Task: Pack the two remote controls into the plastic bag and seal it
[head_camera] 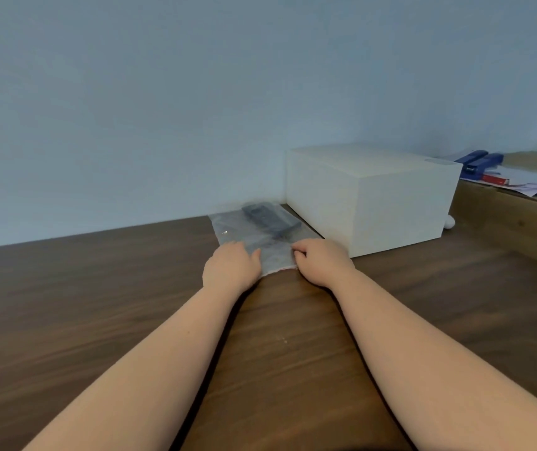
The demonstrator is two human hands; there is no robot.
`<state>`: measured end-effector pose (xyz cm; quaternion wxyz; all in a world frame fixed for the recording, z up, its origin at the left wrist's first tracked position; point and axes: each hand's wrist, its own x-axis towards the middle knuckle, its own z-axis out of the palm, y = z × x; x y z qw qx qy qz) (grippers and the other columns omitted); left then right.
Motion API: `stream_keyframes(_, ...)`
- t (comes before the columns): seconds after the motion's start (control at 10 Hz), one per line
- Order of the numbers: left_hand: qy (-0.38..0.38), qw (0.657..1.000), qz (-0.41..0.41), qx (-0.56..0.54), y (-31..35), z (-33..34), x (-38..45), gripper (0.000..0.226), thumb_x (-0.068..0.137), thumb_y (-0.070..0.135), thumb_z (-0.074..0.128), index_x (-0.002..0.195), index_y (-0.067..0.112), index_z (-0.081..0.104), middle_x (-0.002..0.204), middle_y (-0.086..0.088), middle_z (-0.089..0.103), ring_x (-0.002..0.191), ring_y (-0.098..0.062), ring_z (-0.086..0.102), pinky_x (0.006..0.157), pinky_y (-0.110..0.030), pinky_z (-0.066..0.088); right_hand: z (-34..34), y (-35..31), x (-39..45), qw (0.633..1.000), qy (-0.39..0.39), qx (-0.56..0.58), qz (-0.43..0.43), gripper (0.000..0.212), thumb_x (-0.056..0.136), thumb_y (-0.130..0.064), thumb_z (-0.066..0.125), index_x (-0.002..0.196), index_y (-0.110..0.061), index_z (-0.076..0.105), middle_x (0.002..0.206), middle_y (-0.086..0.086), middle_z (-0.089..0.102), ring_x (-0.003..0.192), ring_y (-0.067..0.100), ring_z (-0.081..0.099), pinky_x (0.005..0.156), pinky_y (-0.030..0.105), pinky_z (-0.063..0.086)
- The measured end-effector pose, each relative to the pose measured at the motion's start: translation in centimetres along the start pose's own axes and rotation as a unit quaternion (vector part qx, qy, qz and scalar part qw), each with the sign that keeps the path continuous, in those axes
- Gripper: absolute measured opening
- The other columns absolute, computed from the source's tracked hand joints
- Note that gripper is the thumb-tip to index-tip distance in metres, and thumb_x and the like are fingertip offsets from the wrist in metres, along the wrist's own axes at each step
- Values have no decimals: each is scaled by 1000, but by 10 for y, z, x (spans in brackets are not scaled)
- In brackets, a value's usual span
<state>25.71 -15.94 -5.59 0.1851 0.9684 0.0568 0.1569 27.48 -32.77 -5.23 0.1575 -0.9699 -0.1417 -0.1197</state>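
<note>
A clear plastic bag (237, 224) lies flat on the dark wooden table (98, 304), its far end near the wall. Dark remote controls (270, 219) show through the plastic inside it; I cannot tell them apart in the blur. My left hand (231, 266) presses on the bag's near left corner with fingers laid on the plastic. My right hand (322, 262) pinches the bag's near edge at the right, fingers curled shut on it. The bag's near edge runs between the two hands.
A white rectangular box (368, 196) stands right of the bag, almost touching it. Behind it, a lighter wooden surface (520, 219) holds blue staplers (478, 162) and papers. A small white object (449, 222) peeks out beside the box. The wall is close behind.
</note>
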Motion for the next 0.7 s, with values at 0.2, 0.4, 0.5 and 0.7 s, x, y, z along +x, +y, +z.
stream_keyframes(0.2,-2,1000,-10,-15,-1,-6,-13,39,91,39,40,98,4,57,104,-14,63,98,-32,56,81,-43,48,-5,3,-17,995,52,69,54,32,94,-22,39,105,-6,65,107,14,69,102,34,58,85,44,51)
stream_keyframes(0.4,2,1000,-4,-21,-5,-13,-26,37,92,37,39,94,5,56,101,-13,63,93,-31,56,74,-39,45,-40,3,-64,993,38,94,60,34,97,-27,43,120,-14,63,126,5,64,117,24,56,98,35,45)
stream_keyframes(0.5,-5,1000,-6,-30,-8,-16,-31,36,92,37,39,92,5,55,98,-12,62,91,-30,56,70,-36,42,-91,2,-105,994,26,102,15,29,96,-30,50,120,-25,63,125,-7,64,112,8,56,99,26,39)
stream_keyframes(0.7,-6,998,-23,-53,-10,-16,-32,29,91,36,40,81,11,51,93,-11,62,77,-26,53,66,-35,44,-220,-24,-198,922,152,342,-97,29,84,-54,57,95,-33,74,91,-7,77,86,9,71,73,22,58)
